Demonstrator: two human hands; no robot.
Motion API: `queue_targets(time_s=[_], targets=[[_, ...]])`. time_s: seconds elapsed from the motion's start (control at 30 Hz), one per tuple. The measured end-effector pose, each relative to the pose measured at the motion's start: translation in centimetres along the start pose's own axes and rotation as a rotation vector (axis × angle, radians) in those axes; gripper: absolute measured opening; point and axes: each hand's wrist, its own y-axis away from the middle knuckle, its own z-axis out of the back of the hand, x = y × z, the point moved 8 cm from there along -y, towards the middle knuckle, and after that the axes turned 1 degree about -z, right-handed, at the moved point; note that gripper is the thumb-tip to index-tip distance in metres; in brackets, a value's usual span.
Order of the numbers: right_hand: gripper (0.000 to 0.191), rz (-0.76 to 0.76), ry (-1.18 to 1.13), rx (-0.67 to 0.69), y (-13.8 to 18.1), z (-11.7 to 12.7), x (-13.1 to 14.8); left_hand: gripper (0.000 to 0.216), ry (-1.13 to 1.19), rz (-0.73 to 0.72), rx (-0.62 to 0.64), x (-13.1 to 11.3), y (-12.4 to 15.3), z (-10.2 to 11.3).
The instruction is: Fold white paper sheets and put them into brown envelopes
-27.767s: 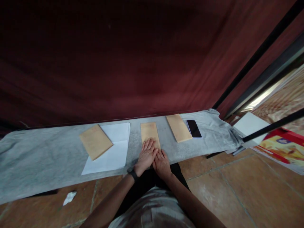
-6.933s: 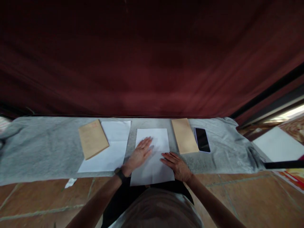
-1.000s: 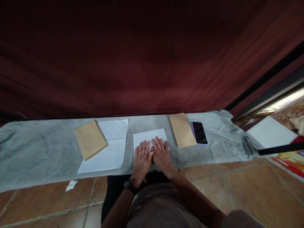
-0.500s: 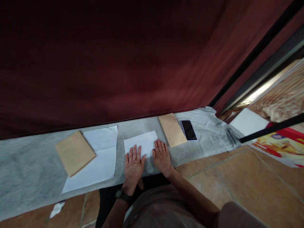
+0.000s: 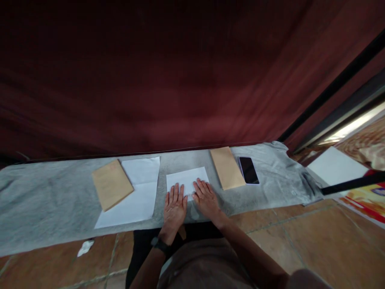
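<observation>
A small white sheet of paper (image 5: 187, 176), perhaps folded, lies on the grey cloth in front of me. My left hand (image 5: 175, 204) rests flat on its near left part, fingers stretched out. Across the near right part lies my right hand (image 5: 207, 197), palm down, its fingers extended and slightly bent. Both hands cover the paper's near edge. To the left is a larger white sheet (image 5: 141, 200) with a crease, and a brown envelope (image 5: 112, 184) on top of it. Another brown envelope (image 5: 227, 167) lies right of my right hand, close beside a phone (image 5: 249, 170).
Grey cloth (image 5: 54, 200) covers the long narrow surface. Behind it hangs a dark red curtain (image 5: 180, 88). Black bars (image 5: 333, 96) and a colourful box (image 5: 367, 198) are at the right. A white scrap (image 5: 86, 247) lies on the tiled floor (image 5: 315, 228).
My right hand has shifted left over the small sheet, closer to my left hand, which stays flat on it. The whole view has swung a little to the left.
</observation>
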Motion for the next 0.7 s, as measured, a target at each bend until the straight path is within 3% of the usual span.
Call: queue_targets(time_s=[0.13,0.33,0.43,0.53,0.6,0.7], targets=[[0.052,-0.071,0.079,0.004,0.8,0.5,-1.8,0.054,0.008,0.03,-0.058,1.4,0.7,0.6],[0.053,-0.116,0.116,-0.02,1.4,0.5,-1.7,0.056,0.003,0.082,-0.152,2.6,1.4,1.8],[0.052,-0.127,0.106,0.013,1.4,0.4,-1.8,0.058,-0.003,0.046,-0.17,1.0,1.5,2.4],[0.049,-0.132,0.07,0.076,0.0,0.5,-2.5,0.055,0.021,-0.181,-0.063,-2.4,1.7,1.9],[0.045,-0.124,0.04,0.133,-2.2,0.5,-3.0,0.053,0.013,-0.279,-0.007,-3.9,2.0,1.6],[0.044,-0.086,0.027,0.238,-6.6,0.3,-3.3,0.052,-0.022,-0.294,0.006,-4.3,2.1,1.4]])
